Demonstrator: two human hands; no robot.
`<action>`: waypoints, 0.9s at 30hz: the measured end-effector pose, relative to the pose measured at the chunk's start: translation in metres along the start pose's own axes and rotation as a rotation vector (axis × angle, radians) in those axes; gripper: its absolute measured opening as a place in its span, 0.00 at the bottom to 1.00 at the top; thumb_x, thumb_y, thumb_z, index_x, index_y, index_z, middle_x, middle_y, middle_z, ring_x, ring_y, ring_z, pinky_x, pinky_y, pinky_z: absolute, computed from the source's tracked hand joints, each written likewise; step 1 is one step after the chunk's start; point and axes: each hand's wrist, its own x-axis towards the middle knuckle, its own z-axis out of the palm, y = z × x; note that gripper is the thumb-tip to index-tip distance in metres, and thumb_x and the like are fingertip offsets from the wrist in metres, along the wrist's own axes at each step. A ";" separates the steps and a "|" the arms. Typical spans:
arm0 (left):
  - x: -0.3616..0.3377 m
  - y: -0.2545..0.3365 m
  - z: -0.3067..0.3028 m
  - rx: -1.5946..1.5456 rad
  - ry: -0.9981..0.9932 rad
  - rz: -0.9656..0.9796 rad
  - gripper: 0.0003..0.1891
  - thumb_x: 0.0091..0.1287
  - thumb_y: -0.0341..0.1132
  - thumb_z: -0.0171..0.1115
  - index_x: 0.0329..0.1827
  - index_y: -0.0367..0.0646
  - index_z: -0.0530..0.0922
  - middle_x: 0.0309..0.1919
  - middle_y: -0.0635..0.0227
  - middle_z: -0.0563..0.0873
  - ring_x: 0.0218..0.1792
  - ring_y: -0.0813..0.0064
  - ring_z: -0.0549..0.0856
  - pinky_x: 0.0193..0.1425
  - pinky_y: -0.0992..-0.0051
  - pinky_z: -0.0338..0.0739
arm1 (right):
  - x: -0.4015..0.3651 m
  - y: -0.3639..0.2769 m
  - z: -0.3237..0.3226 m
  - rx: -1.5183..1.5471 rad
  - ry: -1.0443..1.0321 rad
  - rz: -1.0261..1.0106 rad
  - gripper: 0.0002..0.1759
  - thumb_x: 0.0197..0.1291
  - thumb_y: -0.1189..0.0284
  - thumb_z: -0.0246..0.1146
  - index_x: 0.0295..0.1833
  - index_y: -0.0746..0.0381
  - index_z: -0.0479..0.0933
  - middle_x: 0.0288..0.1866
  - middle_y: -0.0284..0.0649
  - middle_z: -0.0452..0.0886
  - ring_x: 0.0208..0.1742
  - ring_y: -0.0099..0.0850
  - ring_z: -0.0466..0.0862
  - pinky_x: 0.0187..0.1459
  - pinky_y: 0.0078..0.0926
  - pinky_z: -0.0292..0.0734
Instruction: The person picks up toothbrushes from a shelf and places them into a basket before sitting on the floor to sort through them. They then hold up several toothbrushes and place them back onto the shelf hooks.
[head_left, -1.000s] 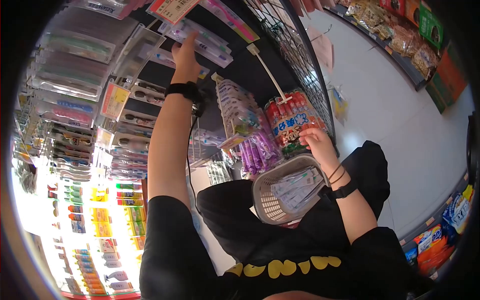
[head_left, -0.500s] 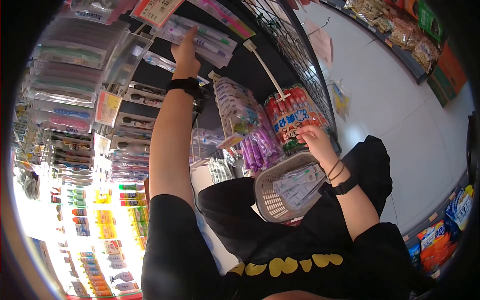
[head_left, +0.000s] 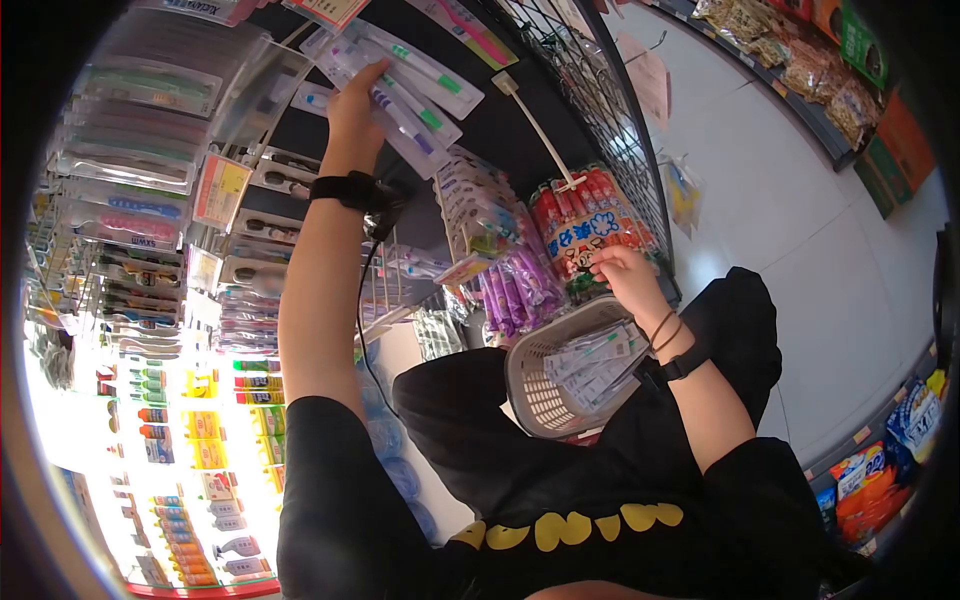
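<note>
Left hand [head_left: 352, 112]: raised to the upper edge of the black wire display rack [head_left: 590, 95], fingers closed on a clear blister toothbrush pack with purple and green brushes [head_left: 412, 112], which tilts out from the hanging row. Right hand [head_left: 625, 282]: fingers curled narrow at the far rim of the grey perforated plastic basket [head_left: 535, 400]; grip on the rim cannot be told. Basket: in front of the black shirt, holding flat toothbrush packs [head_left: 592, 365]. Red bundle of sausage sticks [head_left: 578, 225]: hanging at the rack's lower edge, just above the right hand. Purple packets [head_left: 515, 295]: beside it, near the basket rim
</note>
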 end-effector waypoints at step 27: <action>-0.094 0.009 0.020 -0.133 -0.045 0.091 0.17 0.56 0.33 0.67 0.46 0.33 0.77 0.36 0.61 0.81 0.39 0.67 0.81 0.50 0.68 0.76 | 0.010 0.012 0.027 -0.226 -0.070 -0.275 0.08 0.63 0.75 0.56 0.44 0.67 0.76 0.38 0.39 0.82 0.39 0.26 0.82 0.45 0.23 0.76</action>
